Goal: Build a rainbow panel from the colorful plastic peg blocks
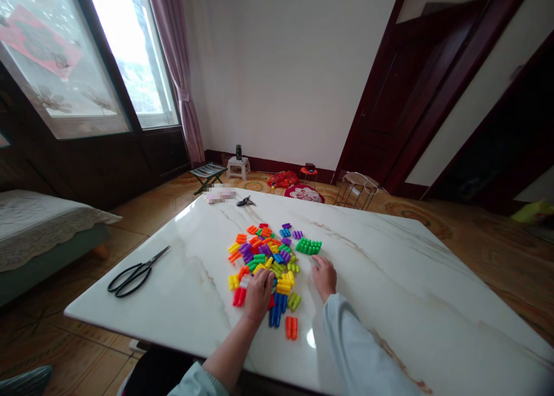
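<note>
A pile of colourful plastic building blocks, each shaped like joined tubes, lies on the white marble-patterned table. My left hand rests at the near side of the pile with its fingers curled down among yellow and blue blocks; whatever its fingertips grip is hidden. To the right, my right hand is on the tabletop, fingers bent together around something small I cannot make out. Just beyond it stands a joined row of green blocks. Close to my left hand are long blue blocks and an orange block.
Black-handled scissors lie on the table's left side. Small dark clippers sit near the far edge of the table, beside a blurred pale item. Beyond are a folding stool and a white stool.
</note>
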Tool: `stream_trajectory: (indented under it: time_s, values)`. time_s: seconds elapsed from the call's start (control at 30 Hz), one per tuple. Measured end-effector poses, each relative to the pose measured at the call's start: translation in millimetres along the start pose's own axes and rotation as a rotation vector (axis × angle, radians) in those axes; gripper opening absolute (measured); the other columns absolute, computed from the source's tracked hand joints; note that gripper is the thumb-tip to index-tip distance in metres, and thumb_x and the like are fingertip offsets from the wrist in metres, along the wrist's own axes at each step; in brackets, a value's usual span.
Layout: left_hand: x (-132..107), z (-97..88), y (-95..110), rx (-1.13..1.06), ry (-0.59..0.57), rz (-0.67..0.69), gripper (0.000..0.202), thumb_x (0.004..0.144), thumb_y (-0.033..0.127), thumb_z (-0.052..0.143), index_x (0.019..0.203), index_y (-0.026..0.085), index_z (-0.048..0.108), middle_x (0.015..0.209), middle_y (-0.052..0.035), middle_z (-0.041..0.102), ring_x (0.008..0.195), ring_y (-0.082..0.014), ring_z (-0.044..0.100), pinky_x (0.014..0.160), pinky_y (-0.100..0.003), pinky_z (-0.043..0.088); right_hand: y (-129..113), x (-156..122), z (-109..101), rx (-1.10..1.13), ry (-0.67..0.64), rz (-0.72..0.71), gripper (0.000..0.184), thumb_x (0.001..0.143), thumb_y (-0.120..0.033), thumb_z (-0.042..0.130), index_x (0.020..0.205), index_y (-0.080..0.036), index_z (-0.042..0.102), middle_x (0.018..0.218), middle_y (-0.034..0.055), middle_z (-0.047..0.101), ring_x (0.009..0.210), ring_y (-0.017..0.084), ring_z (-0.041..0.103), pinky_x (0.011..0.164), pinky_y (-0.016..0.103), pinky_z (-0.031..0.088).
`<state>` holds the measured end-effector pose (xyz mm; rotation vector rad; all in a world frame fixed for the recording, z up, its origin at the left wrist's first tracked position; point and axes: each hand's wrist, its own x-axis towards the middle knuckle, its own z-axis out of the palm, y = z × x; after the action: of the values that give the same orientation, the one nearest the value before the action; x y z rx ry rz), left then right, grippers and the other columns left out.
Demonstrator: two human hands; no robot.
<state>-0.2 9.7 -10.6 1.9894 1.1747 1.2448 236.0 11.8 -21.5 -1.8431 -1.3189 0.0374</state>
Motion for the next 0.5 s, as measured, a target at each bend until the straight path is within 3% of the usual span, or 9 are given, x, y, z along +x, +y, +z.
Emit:
stream_trajectory:
  time_s: [0.1, 0.2, 0.33, 0.43, 0.5]
  values:
    - [-0.1, -0.8, 1.3, -0.007, 0.001, -0.011, 0.031, 0.094, 0.035, 0.036, 0.083, 0.020, 0.061, 0.081, -0.0049, 0.060, 0.077, -0.0172, 0.058, 0.071, -0.028, 0.045, -18.3, -15.9, -4.8, 0.020, -0.040, -0.028, 0.032, 0.077, -0.023, 0.043, 0.098, -0.017, 0.067, 0.106, 0.0101, 0.067, 0.098, 0.021, 0.059, 0.092, 0.034, 0.043]
    - [0.0, -1.3, 2.7, 0.008, 0.010, -0.026, 0.031, 0.095, 0.036, 0.036, 0.084, 0.020, 0.060, 0.082, -0.0053, 0.060, 0.080, -0.0180, 0.058, 0.073, -0.028, 0.044, -45.3, -48.3, -15.6, 0.120, -0.078, -0.070, 0.028, 0.086, -0.034, 0.044, 0.090, -0.016, 0.066, 0.091, 0.0085, 0.067, 0.079, 0.017, 0.060, 0.077, 0.028, 0.047]
    - [-0.1, -0.8, 2.5, 0.027, 0.014, -0.028, 0.030, 0.094, 0.035, 0.037, 0.083, 0.021, 0.061, 0.082, -0.0054, 0.061, 0.080, -0.0183, 0.058, 0.074, -0.028, 0.044, -76.7, -107.4, -40.8, 0.189, -0.333, -0.090, 0.037, 0.090, -0.041, 0.046, 0.063, -0.019, 0.059, 0.056, -0.0016, 0.055, 0.054, 0.012, 0.049, 0.055, 0.022, 0.037]
    - [0.1, -0.3, 2.2, -0.003, 0.022, -0.012, 0.029, 0.095, 0.033, 0.037, 0.085, 0.021, 0.061, 0.084, -0.0055, 0.061, 0.080, -0.0178, 0.058, 0.075, -0.028, 0.044, -86.9, -140.6, -57.0, 0.133, -0.558, -0.167, 0.037, 0.088, -0.039, 0.051, 0.059, -0.019, 0.061, 0.055, -0.0019, 0.057, 0.053, 0.011, 0.050, 0.054, 0.022, 0.035]
    - [0.3, -0.2, 2.6, -0.014, 0.021, -0.007, 0.029, 0.095, 0.033, 0.036, 0.087, 0.020, 0.061, 0.085, -0.0056, 0.061, 0.081, -0.0176, 0.058, 0.075, -0.028, 0.044, -89.2, -149.9, -61.7, 0.110, -0.631, -0.200, 0.028, 0.086, -0.035, 0.054, 0.066, -0.020, 0.066, 0.063, -0.0006, 0.063, 0.060, 0.012, 0.056, 0.058, 0.022, 0.037]
